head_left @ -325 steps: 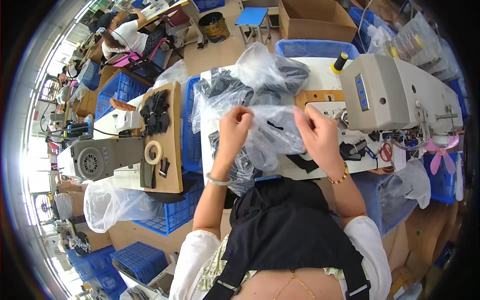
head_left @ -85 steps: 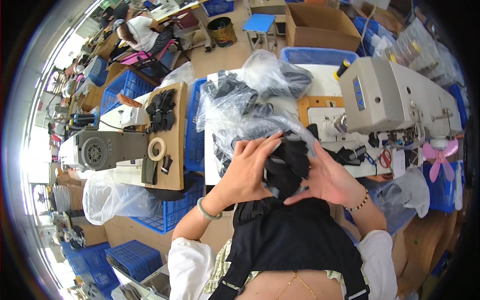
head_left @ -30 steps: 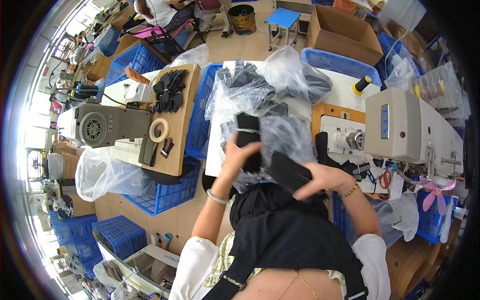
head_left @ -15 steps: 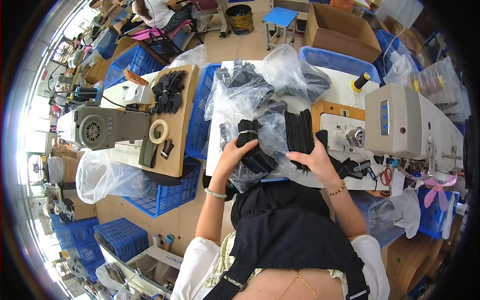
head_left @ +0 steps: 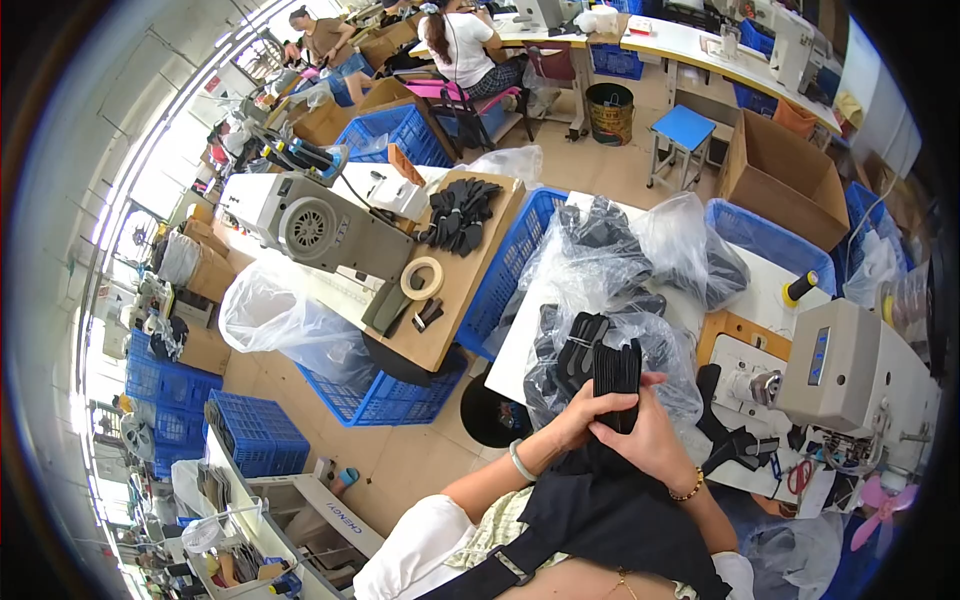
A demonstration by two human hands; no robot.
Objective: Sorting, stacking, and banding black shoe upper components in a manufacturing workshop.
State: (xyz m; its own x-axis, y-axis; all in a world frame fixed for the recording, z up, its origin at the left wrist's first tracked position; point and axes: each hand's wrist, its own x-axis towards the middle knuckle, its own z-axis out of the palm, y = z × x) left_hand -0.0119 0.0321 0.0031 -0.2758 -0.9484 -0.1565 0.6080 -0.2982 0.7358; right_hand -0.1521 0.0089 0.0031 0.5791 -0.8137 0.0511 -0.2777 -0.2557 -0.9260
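White table (head_left: 515, 367) | left hand (head_left: 582, 414), right hand (head_left: 648, 440) | now together on black stack (head_left: 616, 374)

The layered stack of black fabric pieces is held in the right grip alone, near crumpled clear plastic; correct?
Not alone: the head view shows the left grip and right grip both holding the layered stack of black fabric pieces, near crumpled clear plastic.
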